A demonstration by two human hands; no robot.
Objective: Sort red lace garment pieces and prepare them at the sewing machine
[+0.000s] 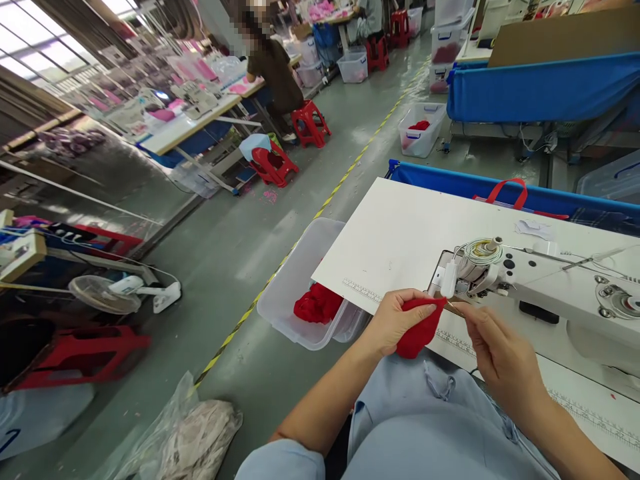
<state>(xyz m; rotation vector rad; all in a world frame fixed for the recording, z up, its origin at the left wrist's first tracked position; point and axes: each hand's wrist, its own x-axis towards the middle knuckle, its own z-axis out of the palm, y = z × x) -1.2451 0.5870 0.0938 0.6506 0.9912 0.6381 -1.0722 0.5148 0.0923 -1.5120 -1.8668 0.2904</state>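
My left hand (393, 321) is closed on a piece of red fabric (420, 333), pinching its upper edge between thumb and fingers. The rest of the fabric hangs down in front of my body. My right hand (503, 353) pinches a thin, pointed, metallic-looking tool (456, 308), its tip at the right corner of the fabric. Its exact kind is too small to tell. Both hands are at the table's front edge, just before the head of a white sewing machine (545, 277).
A white sewing table (373, 233) with a printed ruler edge carries the machine. Left of it, a clear plastic bin (280, 310) on the floor holds red fabric (317, 303). Behind the table runs a blue cloth trough (430, 179). A person (274, 70) sits at another table.
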